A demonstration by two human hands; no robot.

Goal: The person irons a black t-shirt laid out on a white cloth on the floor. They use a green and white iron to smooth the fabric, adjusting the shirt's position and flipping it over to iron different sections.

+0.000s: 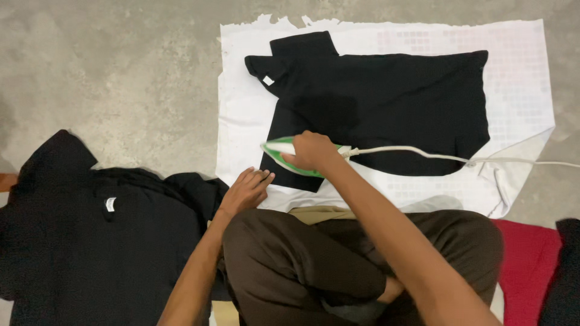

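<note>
A black short-sleeved shirt (386, 102) lies flat on a white cloth (241, 115) spread over the concrete floor. My right hand (311, 151) grips a green and white iron (284, 154) resting on the shirt's near left sleeve edge. The iron's white cord (423, 155) runs off to the right. My left hand (246, 190) lies flat, fingers apart, on the white cloth's near edge beside a pile of black clothes (103, 235). My crossed legs in dark brown trousers (314, 259) fill the lower middle.
The pile of black garments covers the floor at the left, one with a small white label (110, 204). A red cloth (528, 265) lies at the right by my knee. Bare grey concrete (121, 72) surrounds the white cloth.
</note>
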